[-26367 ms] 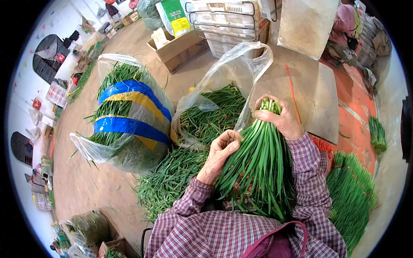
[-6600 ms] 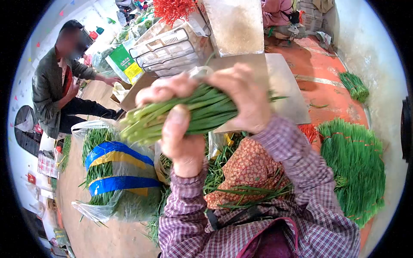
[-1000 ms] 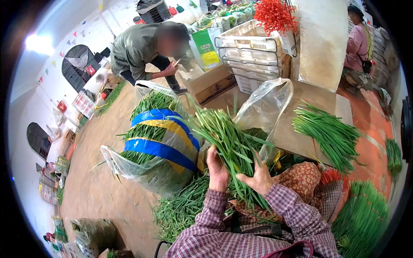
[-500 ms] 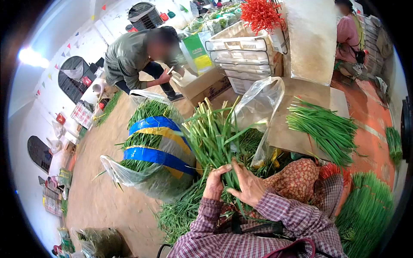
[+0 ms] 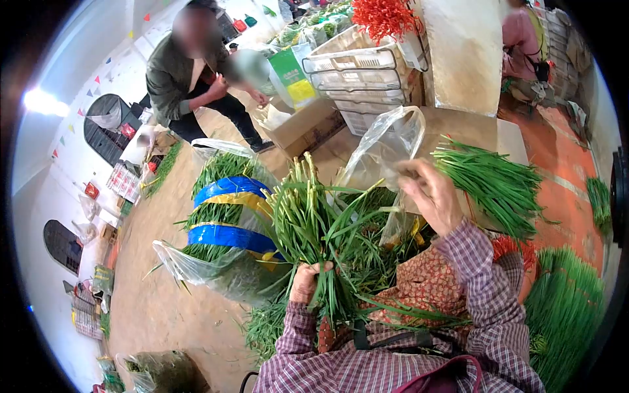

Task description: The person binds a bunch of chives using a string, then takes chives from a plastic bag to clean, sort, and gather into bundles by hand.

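My left hand [image 5: 304,281] is closed round the lower part of a bunch of leafy green stalks [image 5: 304,219]. Their pale cut ends point up and away from me, and loose leaves hang over my lap. My right hand [image 5: 432,200] is raised to the right of the bunch, apart from it, with the fingers partly bent and spread, slightly blurred. I see nothing in it. Behind it lies a neat bunch of long green stalks [image 5: 488,187] on cardboard. Below the right hand is an open clear plastic bag [image 5: 386,147] with loose greens about it.
A clear sack of greens with blue and yellow bands [image 5: 226,236] stands to the left. Ahead are stacked white crates [image 5: 357,72] with red ties [image 5: 386,16] on top, and a cardboard box [image 5: 304,124]. Another person [image 5: 196,78] stands beyond. More stalks [image 5: 563,314] lie at right.
My right hand has let go of the bunch and moved right and up. The left hand keeps hold of it, slightly further left. The person ahead has straightened up.
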